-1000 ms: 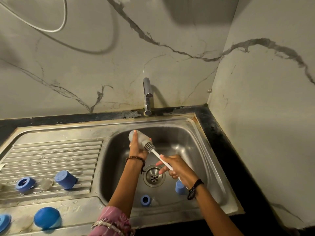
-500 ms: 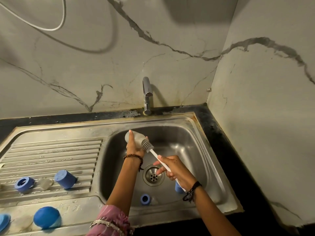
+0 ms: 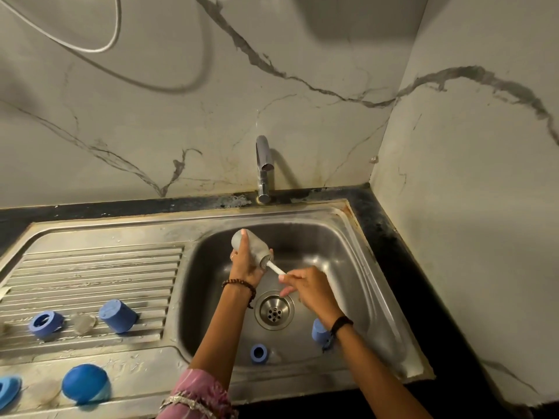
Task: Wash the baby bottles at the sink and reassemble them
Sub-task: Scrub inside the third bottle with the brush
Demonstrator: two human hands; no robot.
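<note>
The bottle [image 3: 249, 245] is mid-scrub, so the washing is only partly done: it lies tilted over the sink [image 3: 348, 252], base up and away, mouth down toward the person. The left hand [image 3: 245, 265] curls round its lower half, a closed grip from beneath. The brush [image 3: 273, 266] is pushed into the mouth, bristles mostly inside, its white handle running down and right to the right hand [image 3: 310, 290], whose grip pinches the handle just beyond the bottle's mouth.

Below the right-hand grip, two blue parts wait in the basin: a ring [image 3: 259, 354] and a cap [image 3: 319, 331] partly hidden by the wrist. Well left of the left-hand grip, more blue pieces [image 3: 117, 316] lie loose on the draining board [image 3: 90, 267]. Judging by these, reassembly has not begun. The tap [image 3: 263, 164] shows no running water.
</note>
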